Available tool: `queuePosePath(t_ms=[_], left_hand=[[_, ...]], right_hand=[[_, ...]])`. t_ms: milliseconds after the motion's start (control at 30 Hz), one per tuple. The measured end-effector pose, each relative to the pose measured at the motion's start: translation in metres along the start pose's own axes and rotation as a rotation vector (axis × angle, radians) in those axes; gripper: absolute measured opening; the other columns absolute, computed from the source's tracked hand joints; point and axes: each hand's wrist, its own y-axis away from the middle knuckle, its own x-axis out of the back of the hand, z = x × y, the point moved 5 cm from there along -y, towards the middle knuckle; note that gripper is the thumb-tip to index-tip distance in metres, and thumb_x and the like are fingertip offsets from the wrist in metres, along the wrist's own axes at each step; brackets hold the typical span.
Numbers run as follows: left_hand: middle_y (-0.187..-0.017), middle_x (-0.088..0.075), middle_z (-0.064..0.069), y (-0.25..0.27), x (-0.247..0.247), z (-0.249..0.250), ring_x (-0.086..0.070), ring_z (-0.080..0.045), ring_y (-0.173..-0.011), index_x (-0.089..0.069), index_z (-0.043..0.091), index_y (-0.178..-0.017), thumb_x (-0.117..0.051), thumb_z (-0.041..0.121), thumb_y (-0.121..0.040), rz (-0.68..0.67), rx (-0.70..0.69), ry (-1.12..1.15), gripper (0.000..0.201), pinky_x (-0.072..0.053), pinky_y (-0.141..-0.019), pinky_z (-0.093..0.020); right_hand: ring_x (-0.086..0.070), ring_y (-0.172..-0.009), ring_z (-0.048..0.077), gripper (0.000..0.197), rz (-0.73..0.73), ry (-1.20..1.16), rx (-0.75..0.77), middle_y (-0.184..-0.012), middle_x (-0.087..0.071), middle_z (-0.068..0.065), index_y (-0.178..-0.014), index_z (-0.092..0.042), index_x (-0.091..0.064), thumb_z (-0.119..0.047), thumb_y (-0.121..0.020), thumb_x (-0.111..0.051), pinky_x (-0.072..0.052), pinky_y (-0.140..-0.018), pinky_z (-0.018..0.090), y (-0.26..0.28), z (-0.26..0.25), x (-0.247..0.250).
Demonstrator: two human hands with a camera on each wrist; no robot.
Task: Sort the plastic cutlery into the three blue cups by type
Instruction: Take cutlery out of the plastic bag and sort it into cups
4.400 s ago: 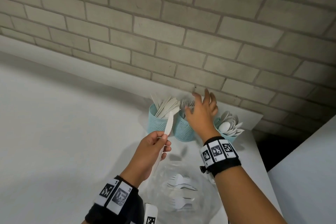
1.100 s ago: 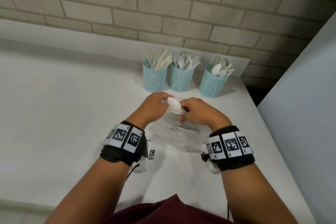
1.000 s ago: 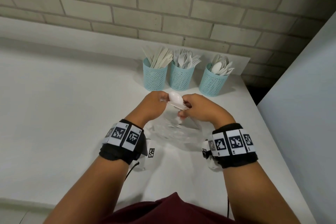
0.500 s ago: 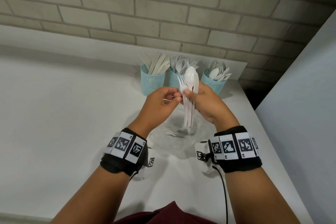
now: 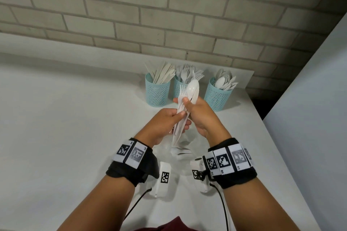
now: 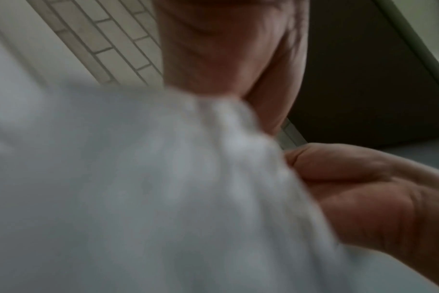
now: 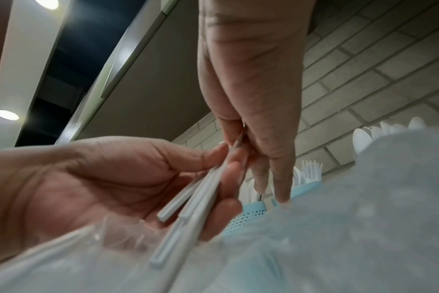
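Observation:
Three blue mesh cups stand in a row by the wall: the left cup (image 5: 157, 92) holds knives, the middle cup (image 5: 177, 89) forks, the right cup (image 5: 217, 97) spoons. In front of them both hands hold one upright bundle of white cutlery (image 5: 189, 92), with a spoon bowl and fork tines at its top. My right hand (image 5: 187, 106) grips the bundle just under the heads. My left hand (image 5: 182, 118) pinches the handles (image 7: 188, 208) lower down. The bundle hides part of the middle cup.
A crumpled clear plastic bag (image 5: 180, 153) with more white cutlery lies on the white table (image 5: 65, 137) under the hands; it blurs the left wrist view. A brick wall (image 5: 169, 15) backs the cups. The table's right edge runs along a dark gap.
Both hands have lifted the bundle of spoon and forks up out of the bag and turned it upright. My left hand has since slid down onto the handles.

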Motion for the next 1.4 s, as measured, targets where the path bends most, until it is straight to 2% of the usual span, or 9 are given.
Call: queuePosePath(t_ms=[100,300,500,667,800,933,1133,1267,1400], left_hand=[[-0.081,-0.068,-0.003,0.001,-0.001,0.001,-0.065,-0.007,-0.067,-0.063,0.013,-0.097,-0.044,0.020,-0.099,-0.007,0.013,0.033,0.021,-0.056,-0.066,-0.019],[-0.091,-0.072,-0.004,0.000,0.004,-0.003,-0.070,-0.014,-0.079,-0.066,0.014,-0.105,-0.052,0.018,-0.095,-0.010,0.044,0.084,0.017,-0.053,-0.083,-0.034],[-0.084,-0.071,-0.005,-0.001,0.009,-0.008,-0.070,-0.010,-0.062,-0.064,0.010,-0.097,-0.060,0.009,-0.089,0.049,0.084,0.226,0.010,-0.058,-0.058,-0.022],[-0.081,-0.066,-0.004,-0.005,0.009,-0.010,-0.063,-0.011,-0.067,-0.061,0.012,-0.097,-0.052,0.013,-0.094,0.080,0.076,0.215,0.009,-0.055,-0.062,-0.020],[-0.072,-0.051,-0.001,-0.008,0.007,-0.010,-0.047,-0.009,-0.059,-0.055,0.013,-0.104,-0.042,0.015,-0.099,0.086,0.083,0.253,0.014,-0.043,-0.053,-0.018],[-0.071,-0.045,0.002,-0.008,0.010,-0.009,-0.036,-0.006,-0.055,-0.055,0.017,-0.106,-0.040,0.022,-0.100,0.113,0.071,0.230,0.017,-0.031,-0.046,-0.015],[-0.072,-0.047,0.002,-0.005,0.013,-0.007,-0.034,-0.005,-0.053,-0.060,0.017,-0.105,-0.035,0.035,-0.101,0.148,0.058,0.236,0.031,-0.029,-0.045,-0.014],[-0.078,-0.059,0.001,-0.005,0.015,-0.007,-0.043,-0.007,-0.056,-0.062,0.017,-0.107,-0.044,0.030,-0.098,0.168,0.035,0.217,0.024,-0.035,-0.048,-0.015],[-0.082,-0.066,0.001,-0.004,0.018,-0.007,-0.049,-0.007,-0.057,-0.060,0.017,-0.111,-0.056,0.022,-0.093,0.204,-0.004,0.214,0.019,-0.040,-0.050,-0.016]], right_hand=[[-0.065,-0.092,0.025,0.025,-0.050,0.076,-0.019,-0.100,-0.069,0.008,-0.103,-0.016,-0.062,-0.031,-0.099,-0.042,-0.051,-0.092,0.044,-0.001,0.005,0.000],[-0.066,-0.084,0.021,0.028,-0.087,-0.008,-0.134,-0.093,-0.069,0.009,-0.091,-0.016,-0.062,-0.031,-0.100,-0.040,-0.052,-0.090,0.036,-0.003,0.011,0.008],[-0.062,-0.100,0.019,0.043,0.088,-0.242,-0.190,-0.091,-0.070,0.005,-0.095,-0.011,-0.063,-0.035,-0.103,-0.028,-0.046,-0.093,0.037,-0.011,0.012,0.027],[-0.058,-0.063,0.014,0.038,0.174,-0.541,-0.182,-0.068,-0.057,0.004,-0.093,-0.009,-0.058,-0.031,-0.103,-0.028,-0.052,-0.061,0.025,-0.013,0.013,0.032],[-0.031,-0.041,0.006,0.025,0.175,-0.640,-0.188,-0.061,-0.033,0.000,-0.094,-0.010,-0.053,-0.024,-0.103,-0.034,-0.030,-0.037,0.015,-0.016,0.014,0.031],[-0.027,-0.039,0.004,0.009,0.113,-0.483,-0.219,-0.062,-0.035,0.001,-0.086,-0.012,-0.052,-0.011,-0.095,-0.052,-0.024,-0.034,0.013,-0.016,0.015,0.023],[-0.029,-0.042,0.002,0.006,0.054,-0.375,-0.141,-0.061,-0.037,-0.004,-0.088,-0.013,-0.058,-0.016,-0.089,-0.063,-0.028,-0.037,0.013,-0.019,0.010,0.015],[-0.031,-0.045,0.003,0.026,0.063,-0.333,-0.106,-0.053,-0.046,-0.010,-0.109,-0.009,-0.058,-0.019,-0.086,-0.067,-0.029,-0.040,0.014,-0.024,0.006,0.013],[-0.033,-0.045,0.004,0.035,0.081,-0.264,-0.095,-0.065,-0.048,-0.004,-0.114,-0.010,-0.054,-0.021,-0.085,-0.069,-0.029,-0.039,0.015,-0.032,0.004,0.010]])
